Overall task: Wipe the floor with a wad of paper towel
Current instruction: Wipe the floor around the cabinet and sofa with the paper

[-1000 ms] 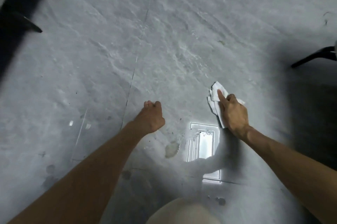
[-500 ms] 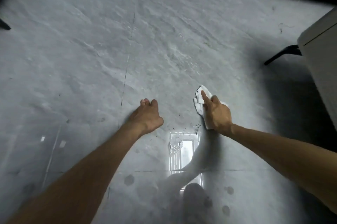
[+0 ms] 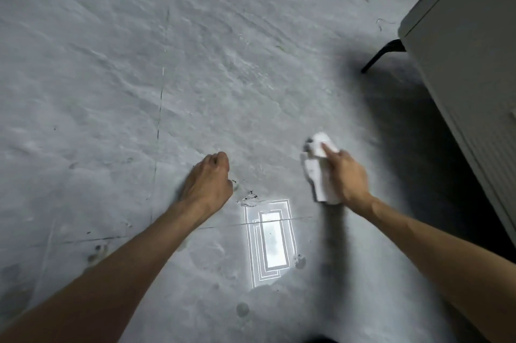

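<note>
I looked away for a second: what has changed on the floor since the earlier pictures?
The view shifted, bringing a pale cabinet in at right. The right hand still presses the paper towel wad on the floor; the left hand stays fisted on it. Dark specks between the hands remain unwiped.

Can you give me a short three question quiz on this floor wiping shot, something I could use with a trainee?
1. True or false: the left hand holds the paper towel wad.
2. Which lies nearest the dark specks on the floor? A) the left hand B) the grey cabinet C) the black furniture leg
3. Fill in: the bright rectangular light reflection sits between the two ____.

Key
1. False. The right hand presses the wad to the floor, index finger stretched over it; the left hand is a closed fist resting on the floor.
2. A
3. forearms
</note>
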The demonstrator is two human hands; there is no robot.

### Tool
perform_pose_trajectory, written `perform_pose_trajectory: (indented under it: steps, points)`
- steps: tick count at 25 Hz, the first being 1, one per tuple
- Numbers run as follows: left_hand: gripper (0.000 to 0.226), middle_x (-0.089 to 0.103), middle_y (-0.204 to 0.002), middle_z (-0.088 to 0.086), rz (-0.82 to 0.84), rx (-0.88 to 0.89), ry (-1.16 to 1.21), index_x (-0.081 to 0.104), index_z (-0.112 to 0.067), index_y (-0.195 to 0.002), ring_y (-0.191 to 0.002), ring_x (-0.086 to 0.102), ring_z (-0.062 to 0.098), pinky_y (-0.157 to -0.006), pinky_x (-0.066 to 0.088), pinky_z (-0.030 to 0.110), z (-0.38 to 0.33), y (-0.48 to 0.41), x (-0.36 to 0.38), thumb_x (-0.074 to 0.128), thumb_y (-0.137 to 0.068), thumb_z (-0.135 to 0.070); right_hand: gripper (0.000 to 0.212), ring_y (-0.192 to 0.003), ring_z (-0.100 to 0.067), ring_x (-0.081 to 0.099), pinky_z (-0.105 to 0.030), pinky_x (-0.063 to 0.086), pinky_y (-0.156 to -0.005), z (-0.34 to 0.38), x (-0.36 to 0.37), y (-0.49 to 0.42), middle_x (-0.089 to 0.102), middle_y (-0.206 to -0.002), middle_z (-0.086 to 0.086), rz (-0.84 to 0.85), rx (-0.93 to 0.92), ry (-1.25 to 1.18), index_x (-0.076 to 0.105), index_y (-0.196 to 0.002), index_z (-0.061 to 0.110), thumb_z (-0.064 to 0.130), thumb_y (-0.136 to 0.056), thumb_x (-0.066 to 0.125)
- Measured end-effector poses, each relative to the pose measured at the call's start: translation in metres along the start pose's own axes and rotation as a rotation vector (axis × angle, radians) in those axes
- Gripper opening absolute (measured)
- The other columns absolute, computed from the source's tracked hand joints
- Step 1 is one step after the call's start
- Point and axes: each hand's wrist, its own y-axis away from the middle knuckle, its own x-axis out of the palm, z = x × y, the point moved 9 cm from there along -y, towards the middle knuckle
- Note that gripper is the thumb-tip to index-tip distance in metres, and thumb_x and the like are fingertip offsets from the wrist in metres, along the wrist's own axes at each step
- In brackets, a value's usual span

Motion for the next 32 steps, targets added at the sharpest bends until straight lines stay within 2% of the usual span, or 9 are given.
perform_pose_trajectory:
  steps: [2, 5, 11, 15, 19, 22, 28, 30, 32]
  points:
    - [0.021, 0.058, -0.107, 0.011, 0.023, 0.003, 0.0, 0.045, -0.009, -0.102, -0.097, 0.054, 0.032, -0.08, 0.043, 0.038, -0.001, 0.001, 0.003, 0.049, -0.081, -0.008, 0.041, -0.088, -0.041, 0.061, -0.045, 0.051, -0.076, -0.059, 0.005, 0.011, 0.059, -0.102, -0.022, -0.012, 0.278, 0.003, 0.045, -0.14, 0.028, 0.028, -0.099, 0.041]
    - [0.019, 0.06, -0.099, 0.009, 0.023, -0.014, 0.032, 0.043, -0.011, -0.099, -0.087, 0.055, 0.032, -0.072, 0.046, 0.038, 0.014, 0.003, -0.002, 0.044, -0.081, -0.006, 0.04, -0.077, -0.039, 0.062, -0.038, 0.044, -0.064, 0.004, 0.016, 0.008, 0.06, -0.099, -0.02, -0.15, 0.289, 0.041, 0.045, -0.139, 0.024, 0.026, -0.099, 0.042]
    - [0.018, 0.053, -0.074, -0.001, -0.004, -0.13, 0.091, 0.04, -0.02, -0.095, -0.07, 0.053, 0.024, -0.061, 0.038, 0.031, 0.072, 0.011, -0.036, 0.047, -0.082, -0.01, 0.045, -0.041, -0.027, 0.052, -0.025, 0.024, -0.043, 0.293, 0.051, 0.081, 0.052, -0.073, -0.005, -0.012, -0.501, -0.09, 0.051, -0.126, 0.022, 0.024, -0.082, 0.046]
    - [0.016, 0.05, -0.073, -0.002, 0.042, -0.149, 0.039, 0.038, -0.019, -0.094, -0.069, 0.051, 0.02, -0.058, 0.035, 0.031, 0.102, 0.032, -0.05, 0.048, -0.084, -0.01, 0.05, -0.059, -0.031, 0.058, -0.033, 0.041, -0.043, 0.256, 0.045, 0.07, 0.054, -0.087, -0.007, 0.036, -0.859, 0.1, 0.043, -0.14, 0.03, 0.034, -0.09, 0.047]
    - [0.013, 0.051, -0.099, 0.007, 0.01, -0.157, -0.061, 0.043, -0.012, -0.097, -0.085, 0.052, 0.024, -0.073, 0.045, 0.036, 0.109, 0.071, -0.04, 0.048, -0.084, -0.01, 0.046, -0.079, -0.037, 0.065, -0.038, 0.044, -0.06, 0.111, 0.021, -0.024, 0.058, -0.105, -0.013, -0.063, -0.12, 0.159, 0.039, -0.143, 0.031, 0.034, -0.097, 0.045]
    - [0.022, 0.048, -0.107, 0.01, 0.073, -0.23, -0.075, 0.043, -0.009, -0.105, -0.092, 0.053, 0.028, -0.077, 0.047, 0.037, 0.116, 0.067, -0.031, 0.047, -0.084, -0.014, 0.041, -0.087, -0.041, 0.063, -0.041, 0.045, -0.07, 0.109, 0.016, -0.056, 0.058, -0.105, -0.019, -0.151, 0.325, -0.002, 0.043, -0.135, 0.02, 0.025, -0.095, 0.045]
    - [0.025, 0.058, -0.109, 0.015, 0.127, -0.266, -0.144, 0.042, -0.01, -0.105, -0.101, 0.054, 0.035, -0.076, 0.041, 0.035, 0.117, 0.044, -0.028, 0.043, -0.079, -0.013, 0.042, -0.066, -0.03, 0.061, -0.031, 0.036, -0.053, 0.322, 0.056, 0.011, 0.057, -0.092, -0.006, 0.079, -0.591, -0.013, 0.045, -0.137, 0.034, 0.036, -0.096, 0.047]
    - [0.027, 0.058, -0.112, 0.016, 0.131, -0.285, -0.146, 0.042, -0.008, -0.108, -0.105, 0.053, 0.034, -0.076, 0.039, 0.034, 0.118, 0.045, -0.028, 0.041, -0.082, -0.012, 0.041, -0.07, -0.024, 0.062, -0.028, 0.035, -0.056, 0.306, 0.035, 0.012, 0.056, -0.09, 0.002, 0.06, -0.67, -0.065, 0.049, -0.131, 0.044, 0.05, -0.091, 0.053]
    - [0.026, 0.057, -0.11, 0.016, 0.153, -0.311, -0.125, 0.042, -0.006, -0.107, -0.102, 0.052, 0.033, -0.073, 0.04, 0.034, 0.117, 0.046, -0.027, 0.039, -0.082, -0.01, 0.039, -0.079, -0.023, 0.063, -0.031, 0.044, -0.064, 0.238, 0.011, -0.011, 0.057, -0.093, 0.002, -0.052, -0.498, -0.072, 0.051, -0.13, 0.046, 0.052, -0.092, 0.051]
